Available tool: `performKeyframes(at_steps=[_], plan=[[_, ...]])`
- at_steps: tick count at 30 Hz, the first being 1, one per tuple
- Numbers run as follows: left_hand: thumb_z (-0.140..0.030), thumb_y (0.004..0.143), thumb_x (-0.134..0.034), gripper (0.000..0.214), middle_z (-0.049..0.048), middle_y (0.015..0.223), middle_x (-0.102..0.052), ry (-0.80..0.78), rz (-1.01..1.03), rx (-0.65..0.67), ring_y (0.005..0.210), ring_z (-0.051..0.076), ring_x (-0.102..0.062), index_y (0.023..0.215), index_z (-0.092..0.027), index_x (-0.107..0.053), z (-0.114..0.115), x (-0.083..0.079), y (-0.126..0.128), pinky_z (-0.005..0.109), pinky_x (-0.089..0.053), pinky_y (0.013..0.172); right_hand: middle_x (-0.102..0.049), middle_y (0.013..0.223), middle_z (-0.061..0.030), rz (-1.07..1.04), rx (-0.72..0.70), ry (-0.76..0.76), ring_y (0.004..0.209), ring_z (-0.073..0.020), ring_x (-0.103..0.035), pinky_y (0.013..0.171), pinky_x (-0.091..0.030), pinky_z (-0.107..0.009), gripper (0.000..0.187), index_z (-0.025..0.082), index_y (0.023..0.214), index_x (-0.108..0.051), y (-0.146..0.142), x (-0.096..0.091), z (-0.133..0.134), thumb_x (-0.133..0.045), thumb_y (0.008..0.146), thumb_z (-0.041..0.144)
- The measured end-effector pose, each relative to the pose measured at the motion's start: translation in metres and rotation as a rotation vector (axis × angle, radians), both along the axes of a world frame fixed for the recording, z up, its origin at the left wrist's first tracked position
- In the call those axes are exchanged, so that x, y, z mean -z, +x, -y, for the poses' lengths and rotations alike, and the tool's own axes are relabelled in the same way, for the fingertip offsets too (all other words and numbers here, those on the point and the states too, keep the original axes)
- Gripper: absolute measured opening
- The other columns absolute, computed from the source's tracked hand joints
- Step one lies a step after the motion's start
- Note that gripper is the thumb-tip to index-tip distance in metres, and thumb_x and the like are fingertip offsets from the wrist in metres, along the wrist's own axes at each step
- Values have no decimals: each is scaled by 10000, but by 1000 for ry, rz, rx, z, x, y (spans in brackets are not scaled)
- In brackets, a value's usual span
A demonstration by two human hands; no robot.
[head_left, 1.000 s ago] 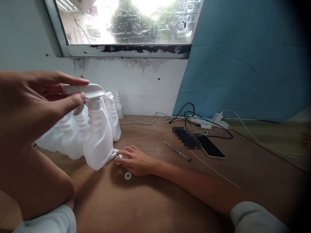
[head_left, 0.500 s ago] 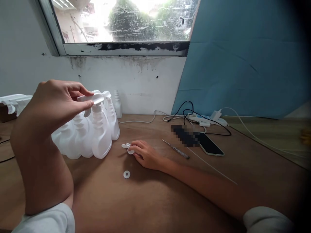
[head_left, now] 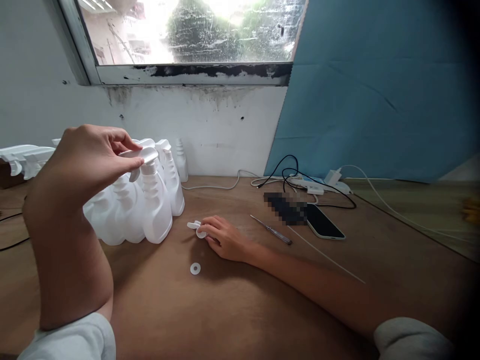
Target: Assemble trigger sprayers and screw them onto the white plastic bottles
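Observation:
My left hand (head_left: pixel 108 155) pinches a white spray trigger head (head_left: pixel 149 155) between thumb and fingers. The head sits on the neck of a translucent white bottle (head_left: pixel 155 210), the front one of a tight group of similar bottles (head_left: pixel 125 215). Lower and to the right, my right hand (head_left: pixel 221 237) rests on the table with its fingers closed on small white rings (head_left: pixel 201 233); part of them is hidden under the fingertips. A single flat white ring (head_left: pixel 195 269) with a hole lies on the table just below that hand.
More white trigger heads (head_left: pixel 24 157) lie at the far left. A screwdriver (head_left: pixel 272 230), a phone (head_left: pixel 324 222) and a blurred-out dark object (head_left: pixel 285 208) lie to the right. Behind them are a power strip (head_left: pixel 339 187) and tangled cables. Another bottle (head_left: pixel 181 160) stands by the wall.
My left hand and forearm have shifted very slightly right, still gripping the trigger head. My right hand and the rings look unmoved.

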State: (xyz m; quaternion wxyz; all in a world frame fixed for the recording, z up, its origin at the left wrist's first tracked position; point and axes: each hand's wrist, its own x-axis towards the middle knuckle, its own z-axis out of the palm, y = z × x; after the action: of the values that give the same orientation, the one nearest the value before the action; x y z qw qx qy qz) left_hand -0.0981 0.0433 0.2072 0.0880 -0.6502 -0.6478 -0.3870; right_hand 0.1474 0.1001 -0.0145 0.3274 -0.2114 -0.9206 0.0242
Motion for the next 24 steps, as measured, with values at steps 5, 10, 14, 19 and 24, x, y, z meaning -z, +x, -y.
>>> performKeyframes(at_steps=[5,10,14,19,24], plan=[[-415,635,-726,246,-52,578,-629,-18,-7,-23,500,99,-547,780,-217,-729,-1,1,1,177,-325,471,-567,1137,-89,-6,-7,8,996,-190,-516,892,-461,-345,288,186,1096,-545,0,1,-1,-499,839,66],[-429,632,-729,278,-51,572,-624,-6,-14,-31,508,99,-545,784,-196,-726,-3,2,1,181,-369,513,-563,1134,-96,7,-8,12,999,-186,-517,890,-462,-341,286,186,1096,-543,0,0,0,-499,840,64],[-458,642,-717,309,-52,566,-614,1,-22,-37,533,109,-553,792,-188,-731,-4,2,1,269,-479,636,-562,1129,-98,8,-12,15,991,-185,-517,885,-464,-339,278,182,1094,-546,0,-1,0,-492,845,68],[-521,644,-701,385,-51,584,-598,-29,-57,-66,555,115,-564,806,-173,-731,-7,2,1,427,-505,788,-559,1132,-103,9,-22,23,976,-176,-514,887,-465,-337,268,175,1092,-541,0,-1,0,-486,852,69],[-413,639,-729,289,-53,622,-608,-63,-61,-96,576,114,-569,806,-177,-724,-7,0,1,421,-505,814,-559,1129,-105,10,-30,24,977,-178,-511,891,-469,-339,250,172,1081,-546,0,-2,1,-480,858,77]])
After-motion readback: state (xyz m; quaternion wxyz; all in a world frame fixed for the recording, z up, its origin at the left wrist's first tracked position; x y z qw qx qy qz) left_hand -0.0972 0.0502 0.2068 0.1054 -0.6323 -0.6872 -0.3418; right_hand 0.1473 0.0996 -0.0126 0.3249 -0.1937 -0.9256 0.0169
